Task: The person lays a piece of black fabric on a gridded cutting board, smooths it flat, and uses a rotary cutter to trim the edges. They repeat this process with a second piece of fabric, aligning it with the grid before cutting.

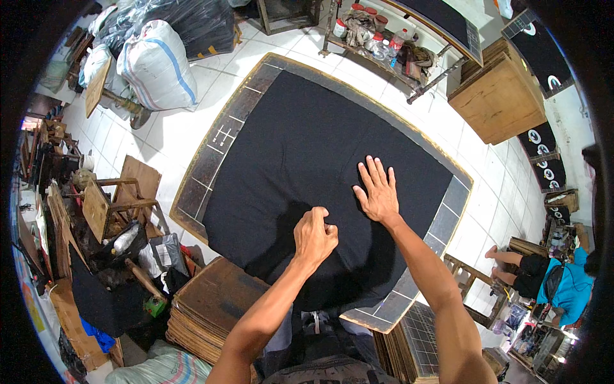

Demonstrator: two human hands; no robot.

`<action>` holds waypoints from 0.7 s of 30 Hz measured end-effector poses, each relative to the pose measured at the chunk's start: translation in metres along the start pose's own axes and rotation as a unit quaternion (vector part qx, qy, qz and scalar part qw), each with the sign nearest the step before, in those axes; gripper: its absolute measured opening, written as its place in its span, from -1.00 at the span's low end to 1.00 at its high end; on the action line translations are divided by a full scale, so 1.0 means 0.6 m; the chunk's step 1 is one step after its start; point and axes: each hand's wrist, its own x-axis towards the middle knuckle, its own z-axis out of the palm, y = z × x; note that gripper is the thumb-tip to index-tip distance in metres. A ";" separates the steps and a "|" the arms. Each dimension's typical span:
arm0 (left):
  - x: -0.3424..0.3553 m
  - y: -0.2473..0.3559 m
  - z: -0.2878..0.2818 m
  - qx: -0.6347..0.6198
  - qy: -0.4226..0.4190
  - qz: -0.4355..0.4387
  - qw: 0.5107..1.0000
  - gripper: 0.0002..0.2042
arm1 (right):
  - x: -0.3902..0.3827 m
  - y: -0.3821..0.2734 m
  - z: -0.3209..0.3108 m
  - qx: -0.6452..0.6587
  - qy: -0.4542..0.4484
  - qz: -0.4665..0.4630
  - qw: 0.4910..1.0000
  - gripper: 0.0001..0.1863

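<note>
1. Black cloth (307, 141) lies across the dark, white-lined board (201, 171), covering its middle and spilling over its near edge; bare strips show along the left and right edges, with a thinner one along the far edge.
2. Smoothing looks like the step in hand. To do it well, press lightly with a flat palm and work the creases from the middle outward, keeping the cloth's sides in line with the board's edges; pushing hard would probably drag the weave askew.
3. Right hand (378, 194): palm down over the half toward the board's right corner, fingers straight and slightly spread, gripping nothing. Its forearm (430, 269) slants inward from the near side.
4. Left hand (313, 238): nearer the near edge, fingers curled into a loose fist, knuckles up. Nothing shows in its grasp; whether it pinches a fold underneath, I cannot tell.
</note>
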 end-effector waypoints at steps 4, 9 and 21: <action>0.003 -0.002 0.008 -0.010 0.017 0.028 0.999 -0.61 | 0.013 0.014 -0.005 0.025 0.018 -0.006 0.999 -0.26; -0.006 -0.018 0.010 0.004 -0.014 0.011 1.000 -0.66 | 0.075 0.007 -0.018 -0.007 0.005 -0.108 0.994 -0.29; -0.231 -0.150 -0.145 -0.073 0.204 -0.428 0.877 -0.76 | -0.001 -0.054 -0.031 0.032 -0.048 -0.209 0.976 -0.23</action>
